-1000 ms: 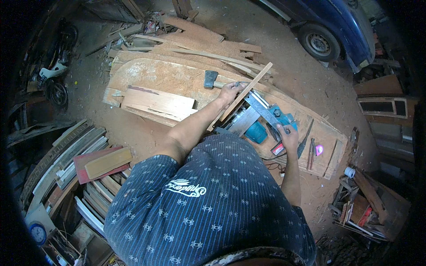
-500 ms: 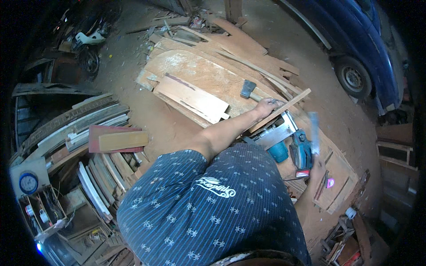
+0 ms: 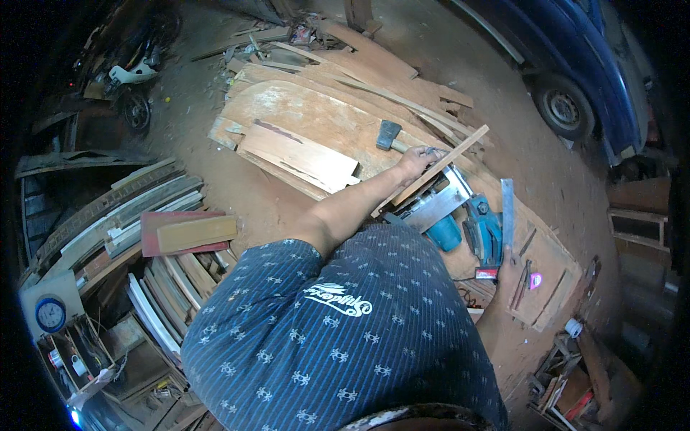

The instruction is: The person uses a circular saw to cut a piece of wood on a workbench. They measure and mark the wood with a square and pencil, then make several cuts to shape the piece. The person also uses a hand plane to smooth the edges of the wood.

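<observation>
My left hand (image 3: pixel 417 163) is closed at the far-left side of a narrow wooden strip (image 3: pixel 451 157), its fingertips against the wood and partly hidden. The strip lies slanted beside an upturned power tool with a bright metal base (image 3: pixel 440 204) and a teal motor housing (image 3: pixel 444 233). In my right hand (image 3: pixel 509 266) is a flat steel ruler (image 3: pixel 508 212), gripped at its lower end and pointing away from me. Just left of it stands a teal power planer (image 3: pixel 485 230). A hatchet (image 3: pixel 389 134) lies beyond my left hand, its wooden handle running toward my fingers.
A planed board (image 3: pixel 298 156) lies on the large dusty wooden sheet (image 3: pixel 287 100). Near my right hand are a pink tape measure (image 3: pixel 535 280) and pliers (image 3: pixel 519 291). Stacked planks (image 3: pixel 169 273) fill the left; a blue car (image 3: pixel 611 72) stands at the far right.
The ruler in my right hand, blurred by motion before, now shows sharp and nearly still. My left hand stays at the wooden strip. The whole view has shifted slightly.
</observation>
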A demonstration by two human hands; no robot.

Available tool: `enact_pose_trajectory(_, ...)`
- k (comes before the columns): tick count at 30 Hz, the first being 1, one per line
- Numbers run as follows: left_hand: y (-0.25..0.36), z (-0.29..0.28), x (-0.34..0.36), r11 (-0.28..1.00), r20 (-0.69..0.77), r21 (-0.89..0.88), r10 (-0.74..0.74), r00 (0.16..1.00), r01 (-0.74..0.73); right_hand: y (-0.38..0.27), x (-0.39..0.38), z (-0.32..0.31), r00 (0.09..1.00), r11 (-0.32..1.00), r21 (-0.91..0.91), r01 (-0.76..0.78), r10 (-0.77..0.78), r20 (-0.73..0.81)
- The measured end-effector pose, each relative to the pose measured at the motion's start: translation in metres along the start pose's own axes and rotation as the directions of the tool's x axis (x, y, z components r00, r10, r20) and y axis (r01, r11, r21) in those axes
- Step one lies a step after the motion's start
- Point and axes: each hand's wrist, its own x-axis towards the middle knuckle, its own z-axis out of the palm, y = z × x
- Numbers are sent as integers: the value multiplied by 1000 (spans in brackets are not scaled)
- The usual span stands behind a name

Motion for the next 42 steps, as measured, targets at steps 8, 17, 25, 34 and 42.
enact_pose_trajectory(8,-18,-8,18,997,92,76,15,996,-22,-52,-12,19,972,970,116,212,-222,79)
enact_pose_trajectory(17,-6,1,5,993,75,110,24,997,-32,-92,-16,25,956,963,144,229,-250,152)
enact_pose_trajectory(25,-17,-7,15,998,73,55,-12,997,8,-100,-20,29,949,974,95,206,-222,223)
enact_pose_trajectory(34,-24,-9,20,1000,75,29,8,997,-10,-108,-22,24,945,970,131,202,-229,234)
enact_pose_trajectory(42,-13,-6,11,1000,84,27,2,996,-5,-109,-22,24,944,973,134,188,-217,250)
